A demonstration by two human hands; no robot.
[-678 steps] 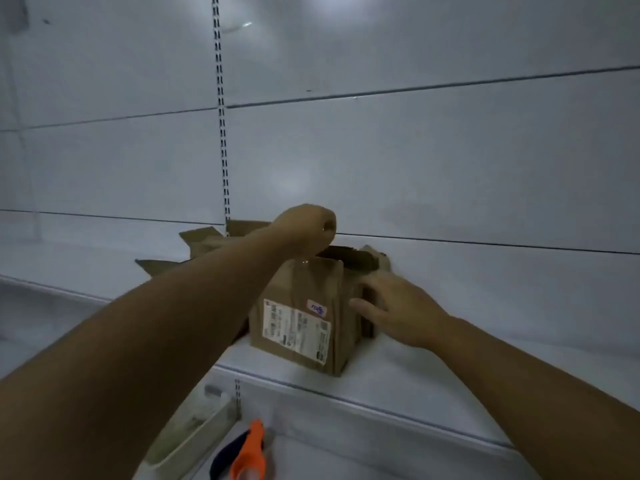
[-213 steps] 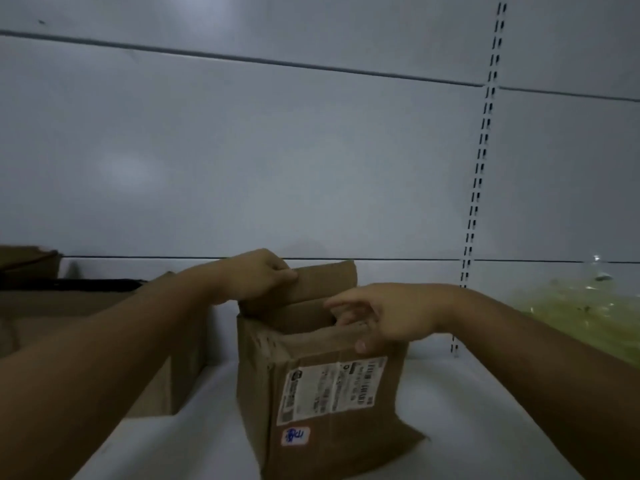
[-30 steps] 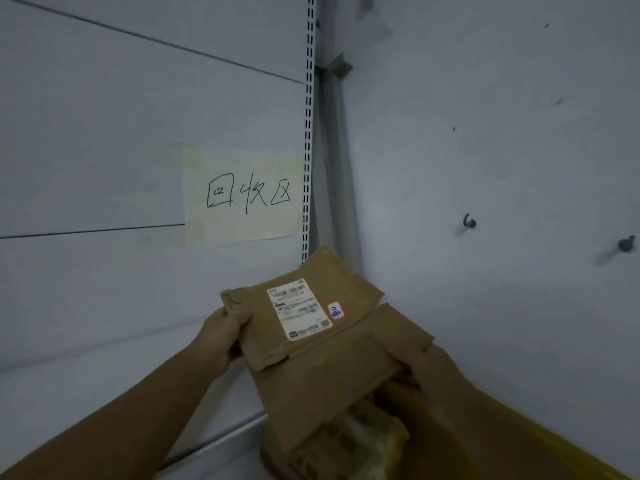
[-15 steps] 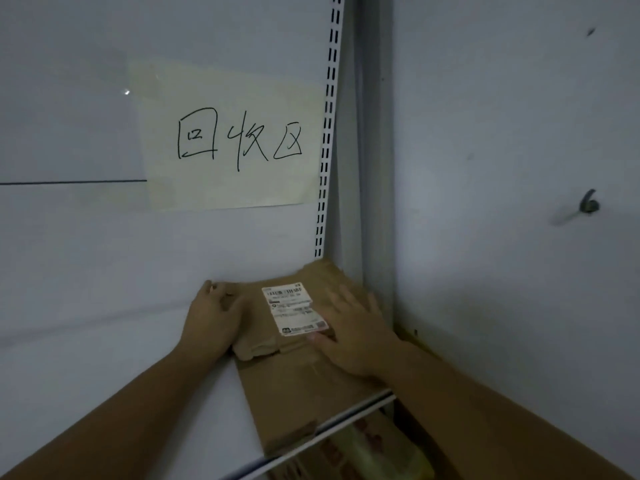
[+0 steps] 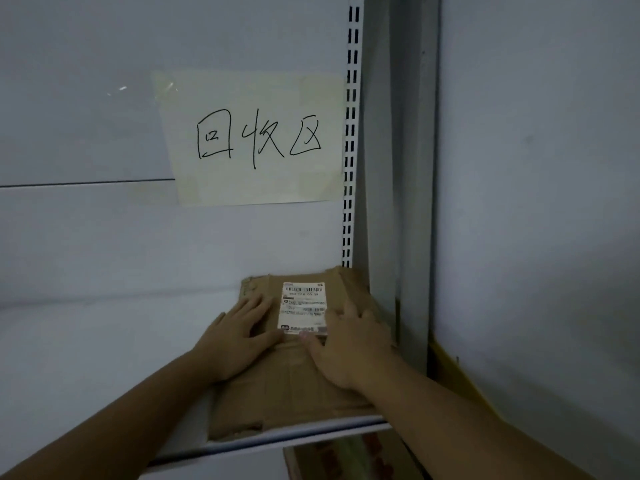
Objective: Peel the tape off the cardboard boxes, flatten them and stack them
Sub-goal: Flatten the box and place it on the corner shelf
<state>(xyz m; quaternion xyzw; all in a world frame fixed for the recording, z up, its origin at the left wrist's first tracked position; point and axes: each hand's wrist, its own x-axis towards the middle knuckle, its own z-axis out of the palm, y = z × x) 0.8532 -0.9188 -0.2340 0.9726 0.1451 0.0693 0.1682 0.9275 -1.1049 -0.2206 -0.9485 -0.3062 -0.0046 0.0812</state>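
A flattened brown cardboard box [image 5: 287, 393] lies on the white shelf [image 5: 86, 358], pushed into the right back corner. Its white shipping label [image 5: 304, 299] faces up. My left hand [image 5: 239, 336] rests flat on the box, left of the label, fingers spread. My right hand [image 5: 349, 344] presses flat on the box to the right of the label, its thumb at the label's lower edge. Both forearms reach in from the bottom of the view.
A pale paper sign [image 5: 254, 138] with handwritten characters is taped to the back panel above the box. A slotted upright [image 5: 350, 133] and a grey wall [image 5: 536, 202] close the right side. Below the shelf edge [image 5: 277, 441], more cardboard [image 5: 343, 459] shows.
Over the last second the flattened box went from being held in the air to lying on the shelf in the corner. Both hands now lie flat on top of it.
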